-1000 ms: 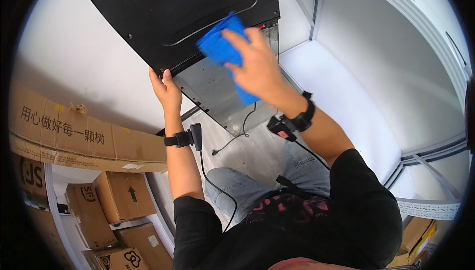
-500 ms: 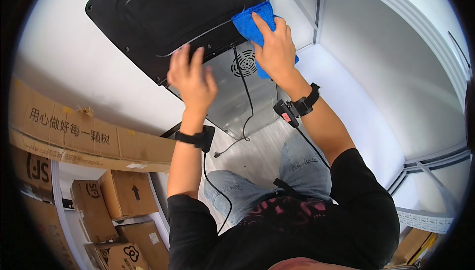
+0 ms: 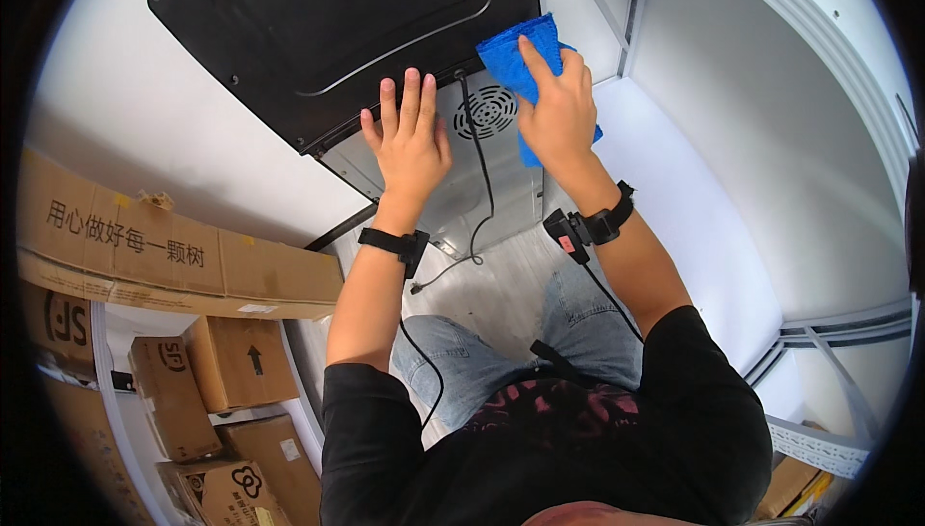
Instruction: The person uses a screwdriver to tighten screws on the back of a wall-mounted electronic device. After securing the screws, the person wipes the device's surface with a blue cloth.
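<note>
A large appliance stands against the wall, with a black back panel (image 3: 347, 20) above and a silver metal panel (image 3: 453, 198) below. My right hand (image 3: 561, 112) grips a blue cloth (image 3: 515, 49) at the right edge of the black panel, index finger stretched along the fabric. Fingers spread, my left hand (image 3: 412, 145) is at the black panel's lower edge and holds nothing; whether its palm touches the metal is hidden. Between the hands are a round vent (image 3: 487, 114) and a black power cord (image 3: 489, 189), which hangs down to its plug (image 3: 416, 288) near the floor.
A long cardboard box (image 3: 222, 271) lies on the left, above a shelf of smaller cartons (image 3: 246, 362). White panels (image 3: 742, 92) with metal framing rise on the right. Cables run from black straps on both wrists. My knees (image 3: 593, 319) are below the appliance.
My left hand, blurred before, has moved right along the black panel's lower edge and its fingers are now spread. My right hand and the cloth sit slightly farther right; the whole view has shifted slightly.
</note>
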`<state>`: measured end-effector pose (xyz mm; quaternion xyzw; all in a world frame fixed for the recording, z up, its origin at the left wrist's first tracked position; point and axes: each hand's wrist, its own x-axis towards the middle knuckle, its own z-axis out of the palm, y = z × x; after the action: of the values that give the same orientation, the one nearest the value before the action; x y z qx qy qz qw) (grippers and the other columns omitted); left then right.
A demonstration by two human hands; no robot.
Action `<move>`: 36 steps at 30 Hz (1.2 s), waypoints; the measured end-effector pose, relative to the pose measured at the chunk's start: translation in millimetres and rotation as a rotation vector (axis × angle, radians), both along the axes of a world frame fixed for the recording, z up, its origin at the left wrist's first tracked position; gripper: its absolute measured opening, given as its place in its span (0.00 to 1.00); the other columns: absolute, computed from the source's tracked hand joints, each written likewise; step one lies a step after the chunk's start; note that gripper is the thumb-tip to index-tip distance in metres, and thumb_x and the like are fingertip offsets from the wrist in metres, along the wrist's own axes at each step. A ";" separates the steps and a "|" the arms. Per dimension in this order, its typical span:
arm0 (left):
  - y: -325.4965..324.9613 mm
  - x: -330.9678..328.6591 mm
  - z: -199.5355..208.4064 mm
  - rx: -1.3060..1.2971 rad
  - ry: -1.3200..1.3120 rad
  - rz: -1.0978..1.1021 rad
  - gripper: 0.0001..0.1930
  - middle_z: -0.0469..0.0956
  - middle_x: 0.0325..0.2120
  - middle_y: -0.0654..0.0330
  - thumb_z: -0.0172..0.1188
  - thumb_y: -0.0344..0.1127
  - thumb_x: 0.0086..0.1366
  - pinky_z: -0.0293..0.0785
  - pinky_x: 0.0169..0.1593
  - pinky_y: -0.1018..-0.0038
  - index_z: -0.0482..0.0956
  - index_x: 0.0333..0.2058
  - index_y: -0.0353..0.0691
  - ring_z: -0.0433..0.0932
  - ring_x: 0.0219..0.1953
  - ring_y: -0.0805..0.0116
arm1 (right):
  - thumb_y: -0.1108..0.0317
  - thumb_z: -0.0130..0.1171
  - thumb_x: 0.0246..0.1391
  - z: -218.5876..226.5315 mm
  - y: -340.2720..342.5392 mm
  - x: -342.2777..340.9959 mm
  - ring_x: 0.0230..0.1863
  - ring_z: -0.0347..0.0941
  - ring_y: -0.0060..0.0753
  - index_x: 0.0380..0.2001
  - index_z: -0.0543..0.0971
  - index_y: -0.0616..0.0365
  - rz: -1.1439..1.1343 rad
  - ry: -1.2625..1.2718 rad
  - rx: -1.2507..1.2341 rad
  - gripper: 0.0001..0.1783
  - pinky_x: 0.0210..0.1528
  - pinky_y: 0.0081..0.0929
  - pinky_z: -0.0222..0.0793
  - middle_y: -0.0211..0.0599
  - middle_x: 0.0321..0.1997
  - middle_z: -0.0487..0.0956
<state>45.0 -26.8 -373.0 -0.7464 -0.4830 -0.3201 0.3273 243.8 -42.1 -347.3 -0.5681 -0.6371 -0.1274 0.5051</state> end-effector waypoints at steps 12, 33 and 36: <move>3.6 4.8 -4.9 0.036 -0.059 -0.017 0.34 0.56 0.67 0.60 0.57 0.37 0.56 0.21 0.68 0.56 0.63 0.63 0.46 0.43 0.71 0.58 | 0.78 0.60 0.34 -9.9 -4.6 -8.8 0.45 0.66 0.55 0.56 0.73 0.46 0.039 0.032 -0.018 0.38 0.42 0.42 0.70 0.48 0.46 0.66; -4.7 9.9 -1.4 -0.033 -0.115 0.007 0.37 0.56 0.67 0.60 0.59 0.33 0.52 0.29 0.67 0.52 0.62 0.64 0.47 0.44 0.71 0.56 | 0.74 0.67 0.38 -33.5 -6.0 0.1 0.50 0.66 0.57 0.58 0.71 0.42 0.082 0.211 -0.132 0.38 0.48 0.44 0.69 0.48 0.49 0.66; -3.2 9.2 -3.7 -0.027 -0.116 0.015 0.37 0.56 0.67 0.60 0.59 0.33 0.52 0.30 0.67 0.51 0.62 0.64 0.47 0.44 0.71 0.56 | 0.74 0.68 0.38 -25.6 -11.4 -0.1 0.50 0.66 0.58 0.58 0.71 0.44 0.184 0.211 -0.096 0.38 0.48 0.45 0.69 0.48 0.49 0.66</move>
<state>54.1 -30.1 -376.7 -0.7273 -0.5112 -0.3537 0.2909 243.7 -53.5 -372.9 -0.5412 -0.6353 0.0104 0.5508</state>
